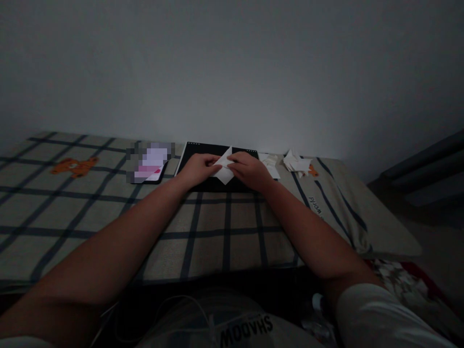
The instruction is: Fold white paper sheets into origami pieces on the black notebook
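A folded white paper (225, 175), diamond-shaped with a point at the top, is held between both hands. My left hand (199, 168) pinches its left side, thumb and fingers closed on the edge. On the other side my right hand (250, 169) grips the paper with thumb and forefinger. Both hands are just above a flat black board or notebook (195, 151) with small holes along its far edge, lying on the checked cloth. Parts of the paper are covered by the fingers.
To the left lies a phone (148, 166) with its screen lit, partly blurred. Folded white paper pieces (296, 162) and a flat sheet (271, 166) are on the right. The checked cloth (224, 212) meets a grey wall (232, 72) at the back. A clear bottle (319, 319) stands below the near edge.
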Available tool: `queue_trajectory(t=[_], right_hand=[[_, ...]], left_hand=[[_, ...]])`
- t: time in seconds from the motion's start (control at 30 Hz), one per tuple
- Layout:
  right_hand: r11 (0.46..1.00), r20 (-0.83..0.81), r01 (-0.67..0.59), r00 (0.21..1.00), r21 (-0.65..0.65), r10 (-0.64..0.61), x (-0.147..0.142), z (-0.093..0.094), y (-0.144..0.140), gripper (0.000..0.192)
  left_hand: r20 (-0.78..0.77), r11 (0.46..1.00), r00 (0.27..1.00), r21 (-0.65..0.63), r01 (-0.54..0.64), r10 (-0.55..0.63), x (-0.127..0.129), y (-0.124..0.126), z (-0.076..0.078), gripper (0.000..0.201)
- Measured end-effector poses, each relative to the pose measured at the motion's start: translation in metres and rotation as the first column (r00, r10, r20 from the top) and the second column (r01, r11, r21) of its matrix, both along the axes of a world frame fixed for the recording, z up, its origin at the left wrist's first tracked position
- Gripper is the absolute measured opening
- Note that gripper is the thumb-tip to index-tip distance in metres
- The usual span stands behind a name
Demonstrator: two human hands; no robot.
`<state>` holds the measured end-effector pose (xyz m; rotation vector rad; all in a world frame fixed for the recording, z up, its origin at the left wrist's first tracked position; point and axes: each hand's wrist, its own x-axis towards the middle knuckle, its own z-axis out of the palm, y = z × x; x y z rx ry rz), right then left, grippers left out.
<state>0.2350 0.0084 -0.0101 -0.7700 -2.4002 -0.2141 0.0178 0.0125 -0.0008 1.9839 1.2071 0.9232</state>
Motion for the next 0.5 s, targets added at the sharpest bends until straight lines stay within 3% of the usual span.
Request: queue_trajectory(t=[0.17, 0.5], right_hand=[[0.998, 0.005, -0.053, 0.999, -0.032, 0.053, 0.0004, -0.0036, 0.0014, 0.022], [0.974, -0.257, 0.091, 0.955, -0.210, -0.144, -0.0089, 0.0024, -0.0056, 0.015]], left_hand=[[-0.026, 0.998, 0.999, 0.049, 0.032, -0.031, 0.0016, 0.0003, -0.0033, 0.036], [-0.058, 0.995, 0.995, 0.043, 0.086, -0.084, 0.0025, -0.0023, -0.0019, 0.039]])
